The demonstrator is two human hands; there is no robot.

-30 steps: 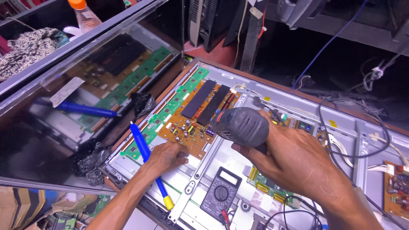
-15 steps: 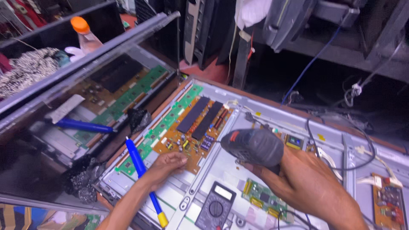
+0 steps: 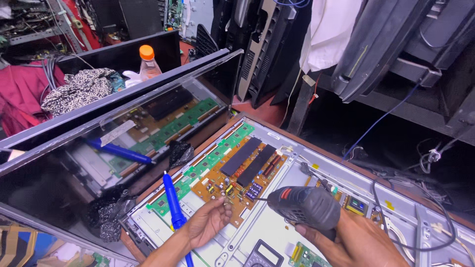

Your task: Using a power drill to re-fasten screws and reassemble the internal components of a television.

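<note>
Head view: the right hand [image 3: 356,237] wraps tight around a grey power screwdriver [image 3: 307,205], its bit aimed at the near edge of the brown circuit board [image 3: 242,173] inside the opened television back panel [image 3: 277,232]. The left hand [image 3: 205,222] rests against that same board edge, fingers loosely curled and pinching at a spot there, holding no tool. A blue-handled screwdriver [image 3: 172,200] lies just left of the board, beside the left hand. A black multimeter [image 3: 262,254] sits below the board, between the hands.
</note>
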